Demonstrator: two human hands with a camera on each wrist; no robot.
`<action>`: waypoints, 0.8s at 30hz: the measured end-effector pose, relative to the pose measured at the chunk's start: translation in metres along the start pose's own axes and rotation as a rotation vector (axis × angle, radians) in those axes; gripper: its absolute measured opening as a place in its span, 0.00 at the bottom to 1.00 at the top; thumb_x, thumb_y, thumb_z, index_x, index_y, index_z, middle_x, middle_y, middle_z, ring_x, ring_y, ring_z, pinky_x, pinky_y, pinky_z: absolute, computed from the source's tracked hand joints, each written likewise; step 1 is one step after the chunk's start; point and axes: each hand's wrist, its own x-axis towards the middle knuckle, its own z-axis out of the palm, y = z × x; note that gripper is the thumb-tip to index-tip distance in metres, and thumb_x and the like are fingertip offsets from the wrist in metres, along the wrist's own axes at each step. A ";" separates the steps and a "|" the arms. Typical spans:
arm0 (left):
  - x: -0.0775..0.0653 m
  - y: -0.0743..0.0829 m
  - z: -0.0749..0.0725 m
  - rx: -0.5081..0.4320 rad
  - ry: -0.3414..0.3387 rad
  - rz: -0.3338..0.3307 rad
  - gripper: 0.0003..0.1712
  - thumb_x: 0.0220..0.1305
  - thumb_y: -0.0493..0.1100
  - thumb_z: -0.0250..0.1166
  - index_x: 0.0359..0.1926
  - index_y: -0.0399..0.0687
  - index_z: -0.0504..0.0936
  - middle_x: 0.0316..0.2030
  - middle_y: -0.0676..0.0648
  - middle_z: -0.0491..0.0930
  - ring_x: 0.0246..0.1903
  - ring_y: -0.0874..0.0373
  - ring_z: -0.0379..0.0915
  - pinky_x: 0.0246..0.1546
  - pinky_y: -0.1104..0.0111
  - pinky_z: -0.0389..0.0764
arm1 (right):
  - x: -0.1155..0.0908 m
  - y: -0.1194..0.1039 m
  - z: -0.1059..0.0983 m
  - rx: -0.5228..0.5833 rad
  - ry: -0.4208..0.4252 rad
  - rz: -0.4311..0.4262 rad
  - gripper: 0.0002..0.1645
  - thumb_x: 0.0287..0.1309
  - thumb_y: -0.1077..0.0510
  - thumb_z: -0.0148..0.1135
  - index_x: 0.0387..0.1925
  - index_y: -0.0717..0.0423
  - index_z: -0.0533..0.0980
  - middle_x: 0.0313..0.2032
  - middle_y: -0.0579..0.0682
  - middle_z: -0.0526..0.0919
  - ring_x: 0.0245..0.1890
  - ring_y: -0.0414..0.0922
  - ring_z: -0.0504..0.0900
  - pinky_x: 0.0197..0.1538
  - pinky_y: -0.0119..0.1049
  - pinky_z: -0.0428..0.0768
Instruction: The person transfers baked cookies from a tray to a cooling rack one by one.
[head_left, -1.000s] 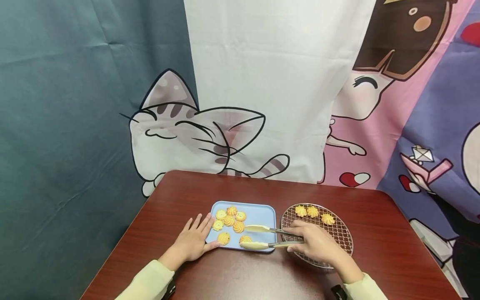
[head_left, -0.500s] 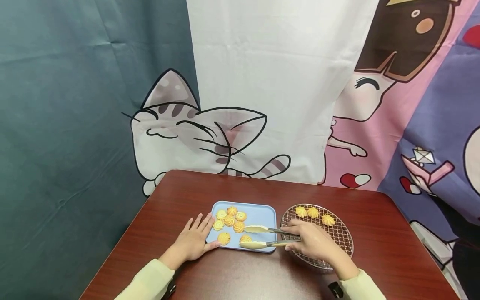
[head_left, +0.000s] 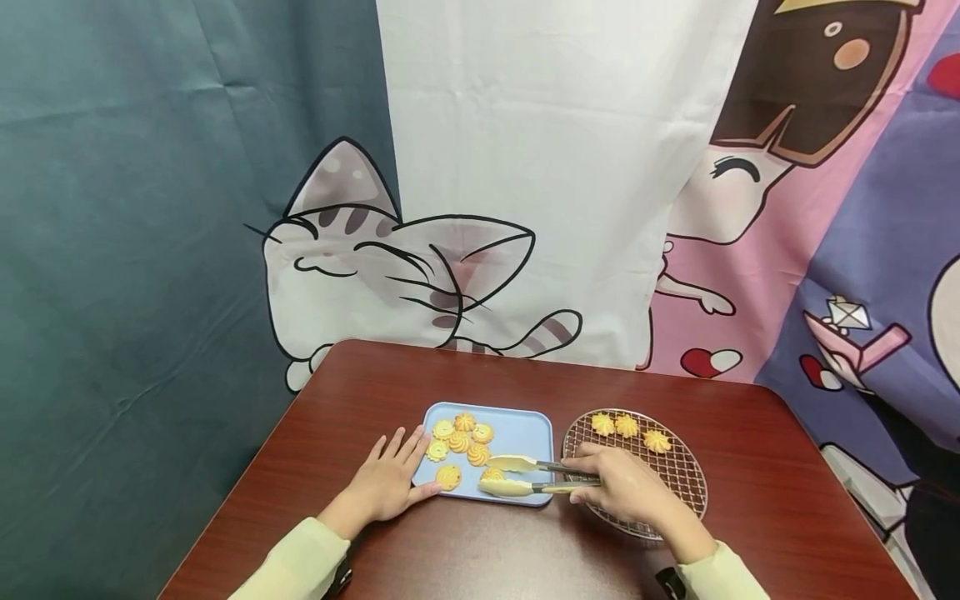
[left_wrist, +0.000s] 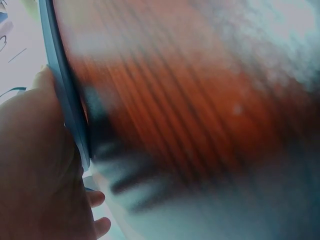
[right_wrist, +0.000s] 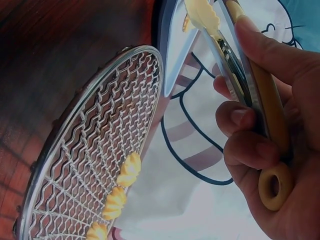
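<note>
A light blue tray (head_left: 522, 429) holds several golden cookies (head_left: 458, 442), grouped toward its left half. My left hand (head_left: 382, 483) rests against the tray's left edge, fingers spread and thumb at the front corner. In the left wrist view that hand (left_wrist: 37, 165) lies along the dark tray edge (left_wrist: 65, 90). My right hand (head_left: 628, 485) grips a pair of tongs (head_left: 546, 488) with pale yellow tips. Between those tips, at the tray's front, sits a swirl cookie (head_left: 492, 473), partly hidden. In the right wrist view, curled fingers wrap the tongs' yellow handle (right_wrist: 270, 105).
To the tray's right stands a round wire rack (head_left: 686, 475) bearing three star-shaped cookies (head_left: 626, 426) along its far side. Both stand on a reddish-brown wooden table (head_left: 375, 375). A printed cloth (head_left: 525, 125) hangs behind it.
The tongs' tips have drawn closer together, the far tip coming down toward the swirl cookie. My left hand, tray and rack stay in place; the head view has shifted slightly.
</note>
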 end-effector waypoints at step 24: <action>0.002 -0.002 0.004 -0.015 0.014 -0.006 0.53 0.68 0.78 0.43 0.80 0.48 0.56 0.79 0.45 0.52 0.77 0.38 0.48 0.73 0.42 0.51 | -0.009 -0.002 0.000 -0.056 0.094 -0.033 0.27 0.51 0.48 0.78 0.54 0.49 0.85 0.42 0.37 0.82 0.29 0.33 0.75 0.31 0.32 0.77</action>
